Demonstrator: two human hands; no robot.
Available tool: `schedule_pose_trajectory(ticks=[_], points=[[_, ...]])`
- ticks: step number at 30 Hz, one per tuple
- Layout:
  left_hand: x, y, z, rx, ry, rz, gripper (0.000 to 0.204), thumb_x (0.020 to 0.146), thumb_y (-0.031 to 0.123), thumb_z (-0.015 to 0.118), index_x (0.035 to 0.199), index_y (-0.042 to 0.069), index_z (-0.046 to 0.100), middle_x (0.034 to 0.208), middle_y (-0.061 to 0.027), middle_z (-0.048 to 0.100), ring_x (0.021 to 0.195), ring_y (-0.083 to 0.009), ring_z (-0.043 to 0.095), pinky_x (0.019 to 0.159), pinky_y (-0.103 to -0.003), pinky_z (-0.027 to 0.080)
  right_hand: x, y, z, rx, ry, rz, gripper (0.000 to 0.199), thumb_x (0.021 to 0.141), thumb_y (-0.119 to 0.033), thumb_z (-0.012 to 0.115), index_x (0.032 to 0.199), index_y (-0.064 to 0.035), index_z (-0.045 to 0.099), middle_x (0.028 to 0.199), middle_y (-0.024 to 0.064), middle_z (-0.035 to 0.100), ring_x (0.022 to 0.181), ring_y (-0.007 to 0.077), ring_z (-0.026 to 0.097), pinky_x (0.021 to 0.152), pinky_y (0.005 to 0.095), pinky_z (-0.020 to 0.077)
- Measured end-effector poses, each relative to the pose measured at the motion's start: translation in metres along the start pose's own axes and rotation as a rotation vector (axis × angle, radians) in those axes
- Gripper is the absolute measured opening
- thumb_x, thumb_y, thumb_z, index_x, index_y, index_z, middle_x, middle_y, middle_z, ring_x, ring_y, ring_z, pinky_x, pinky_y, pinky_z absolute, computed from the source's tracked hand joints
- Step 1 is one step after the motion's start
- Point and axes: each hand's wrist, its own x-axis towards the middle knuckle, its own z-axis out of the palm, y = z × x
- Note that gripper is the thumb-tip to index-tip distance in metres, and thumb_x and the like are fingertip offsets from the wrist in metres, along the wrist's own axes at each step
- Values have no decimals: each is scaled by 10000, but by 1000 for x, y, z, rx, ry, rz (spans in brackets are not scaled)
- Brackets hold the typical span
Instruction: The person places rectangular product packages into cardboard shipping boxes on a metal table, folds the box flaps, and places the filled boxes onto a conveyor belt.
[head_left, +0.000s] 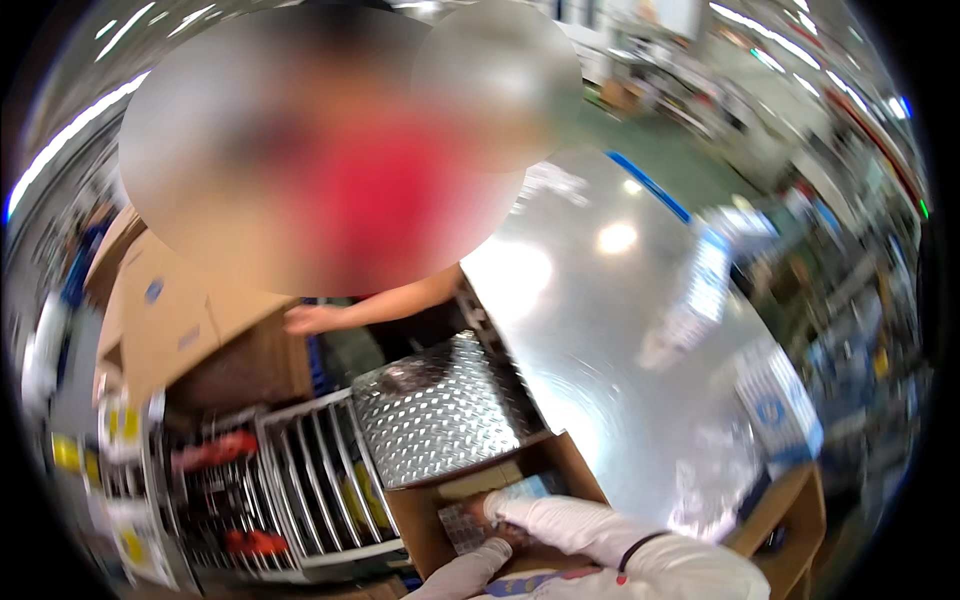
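Both my arms, in white sleeves, reach down into an open cardboard box (pixel 583 468) at the bottom of the head view. My right hand (pixel 484 508) lies against a grey, patterned pack (pixel 460 528) inside the box. Just nearer to me is my left hand (pixel 513 537), low in the box beside the right wrist. The fingers of both hands are mostly hidden and blurred, so their grip does not show. Beyond my right hand, a light-blue pack (pixel 535 486) sits in the same box.
A diamond-plate metal surface (pixel 440 410) adjoins the box, with a roller conveyor (pixel 325 470) to its left. A shiny metal table (pixel 600 330) spreads right, bearing white-and-blue packs (pixel 775 400). Across stands another person, arm (pixel 400 302) outstretched near large cartons (pixel 190 310).
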Motion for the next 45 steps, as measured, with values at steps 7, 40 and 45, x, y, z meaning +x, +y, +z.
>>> schedule_pose_trajectory(ticks=[7,40,45], points=[[-42,-9,-91,-365,99,333,502,1010,403,483,1414,103,483,1285,-184,607,1191,-324,570,1049,-434,409,-340,146,-272,-106,1426,272,595,811,-254,706,1349,-74,527,1386,195,485,1300,371,433,1103,438,339],[-183,168,-323,-477,991,435,640,818,191,743,1401,120,488,1415,-143,479,1288,-311,471,1044,-455,419,-498,359,-304,256,1027,970,1230,583,-391,861,1562,-185,147,1379,254,472,1215,403,537,1011,430,459],[-318,86,-213,-1745,519,1085,565,916,306,613,1403,72,447,1356,-142,535,1259,-312,501,1053,-454,416,-451,328,-203,1521,1113,-117,781,868,-373,654,1490,-31,328,1317,204,561,1174,365,573,1030,453,451]])
